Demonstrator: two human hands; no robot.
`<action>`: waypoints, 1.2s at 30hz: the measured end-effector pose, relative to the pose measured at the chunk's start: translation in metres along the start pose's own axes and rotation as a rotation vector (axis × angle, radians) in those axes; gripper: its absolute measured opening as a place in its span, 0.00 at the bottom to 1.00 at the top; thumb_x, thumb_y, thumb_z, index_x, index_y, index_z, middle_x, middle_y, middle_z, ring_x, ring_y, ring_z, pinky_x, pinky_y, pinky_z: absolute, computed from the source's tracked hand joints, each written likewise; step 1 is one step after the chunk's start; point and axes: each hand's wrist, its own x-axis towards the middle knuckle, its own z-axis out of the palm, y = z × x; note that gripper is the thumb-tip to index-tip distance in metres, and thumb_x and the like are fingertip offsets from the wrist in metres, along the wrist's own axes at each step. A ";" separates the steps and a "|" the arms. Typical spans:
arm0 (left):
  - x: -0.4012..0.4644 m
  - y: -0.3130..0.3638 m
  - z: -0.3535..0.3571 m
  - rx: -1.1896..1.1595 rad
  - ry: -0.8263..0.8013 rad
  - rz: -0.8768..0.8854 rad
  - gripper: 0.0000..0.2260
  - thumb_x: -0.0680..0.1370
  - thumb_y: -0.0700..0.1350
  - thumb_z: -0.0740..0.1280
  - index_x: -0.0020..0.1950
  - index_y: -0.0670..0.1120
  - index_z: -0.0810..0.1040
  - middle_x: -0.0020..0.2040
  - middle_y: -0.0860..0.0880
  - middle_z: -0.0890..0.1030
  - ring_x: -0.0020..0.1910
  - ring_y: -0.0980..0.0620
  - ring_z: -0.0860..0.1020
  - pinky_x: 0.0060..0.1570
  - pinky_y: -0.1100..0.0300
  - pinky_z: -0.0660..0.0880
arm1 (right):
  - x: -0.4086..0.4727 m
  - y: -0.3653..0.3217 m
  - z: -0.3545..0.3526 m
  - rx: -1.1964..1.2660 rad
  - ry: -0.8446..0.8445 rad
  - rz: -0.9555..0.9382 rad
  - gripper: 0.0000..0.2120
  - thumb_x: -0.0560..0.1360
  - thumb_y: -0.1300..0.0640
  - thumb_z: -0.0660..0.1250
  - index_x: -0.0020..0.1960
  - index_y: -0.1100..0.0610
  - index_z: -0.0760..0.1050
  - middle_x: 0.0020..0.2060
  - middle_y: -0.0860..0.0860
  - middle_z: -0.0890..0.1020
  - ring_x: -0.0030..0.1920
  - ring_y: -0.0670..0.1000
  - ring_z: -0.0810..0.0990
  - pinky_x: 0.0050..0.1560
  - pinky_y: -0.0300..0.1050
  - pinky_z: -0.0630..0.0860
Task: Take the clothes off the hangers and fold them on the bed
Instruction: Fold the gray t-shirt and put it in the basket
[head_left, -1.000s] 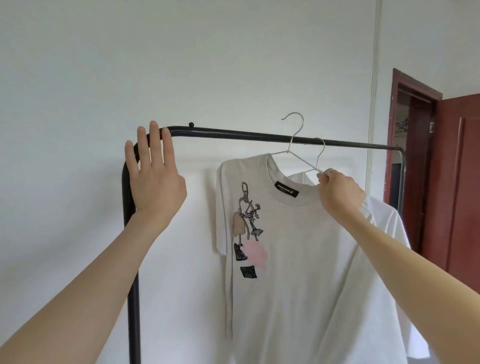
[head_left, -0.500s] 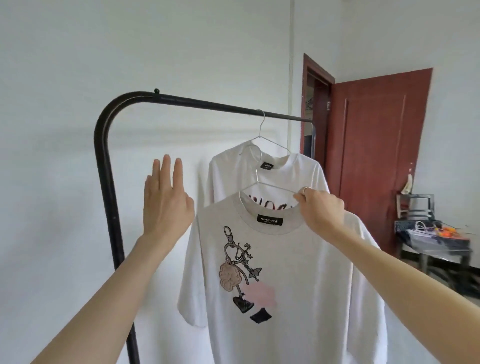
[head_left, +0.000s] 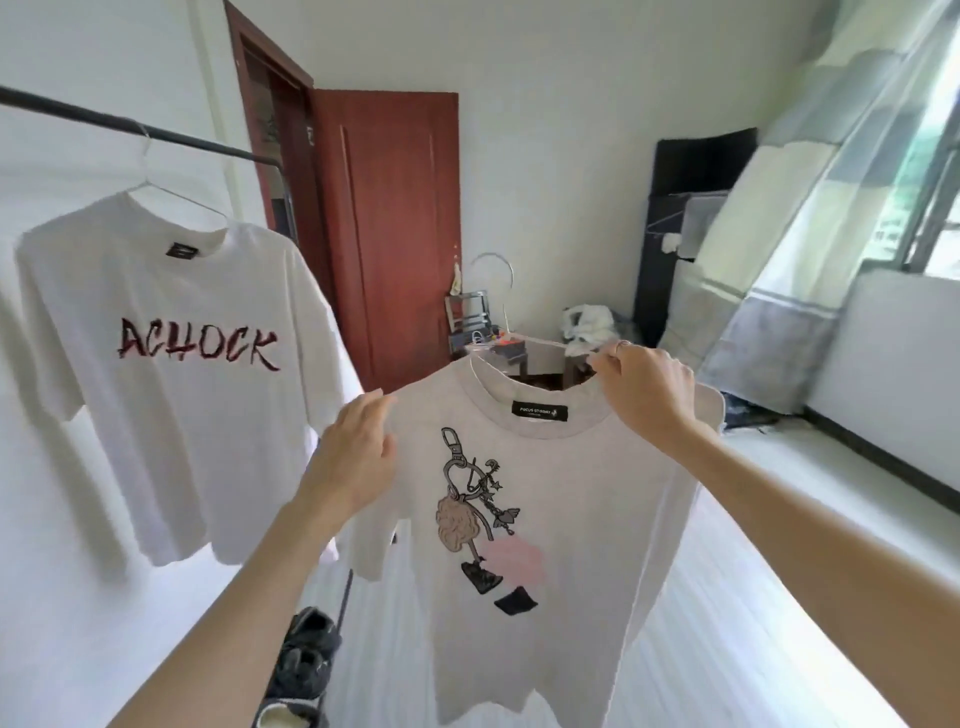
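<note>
A light grey T-shirt (head_left: 561, 509) with a keychain drawing hangs from a thin wire hanger (head_left: 540, 341) in mid-air, off the rail. My right hand (head_left: 647, 395) pinches the hanger's wire at the right side of the collar. My left hand (head_left: 358, 457) lies against the shirt's left shoulder with loosely bent fingers. A white T-shirt (head_left: 182, 415) printed "ACHOCK" still hangs on its own hanger (head_left: 171, 195) from the black clothes rail (head_left: 130, 130) at the left.
A red-brown door (head_left: 395, 234) stands open behind the shirts. A small cluttered table (head_left: 483, 332) sits by it. Dark shoes (head_left: 306, 654) lie at the rail's foot. A white bed surface (head_left: 753, 623) stretches to the right below a curtained window (head_left: 924, 197).
My right hand lifted the grey shirt on its hanger off the rail and carried it right, towards the room. My left hand came down from the rail onto the shirt's shoulder. The view turned right.
</note>
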 end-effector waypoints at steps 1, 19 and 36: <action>0.002 0.033 0.012 -0.050 -0.023 0.062 0.21 0.78 0.37 0.58 0.72 0.40 0.64 0.72 0.44 0.65 0.72 0.48 0.61 0.71 0.57 0.55 | -0.015 0.030 -0.028 -0.019 0.027 0.057 0.17 0.79 0.53 0.55 0.36 0.56 0.74 0.38 0.57 0.79 0.42 0.61 0.75 0.42 0.48 0.68; -0.095 0.580 0.083 -0.668 -0.088 0.748 0.22 0.77 0.36 0.62 0.71 0.39 0.65 0.69 0.40 0.69 0.70 0.43 0.65 0.70 0.54 0.58 | -0.261 0.359 -0.473 -0.331 0.530 0.647 0.12 0.78 0.50 0.61 0.54 0.54 0.81 0.46 0.55 0.83 0.50 0.58 0.78 0.45 0.43 0.67; -0.210 0.837 0.142 -1.030 -0.308 1.111 0.21 0.77 0.42 0.61 0.70 0.40 0.67 0.67 0.39 0.70 0.68 0.40 0.68 0.66 0.43 0.66 | -0.431 0.445 -0.566 -0.632 0.611 1.014 0.11 0.78 0.50 0.62 0.50 0.54 0.81 0.35 0.54 0.81 0.44 0.57 0.79 0.42 0.43 0.64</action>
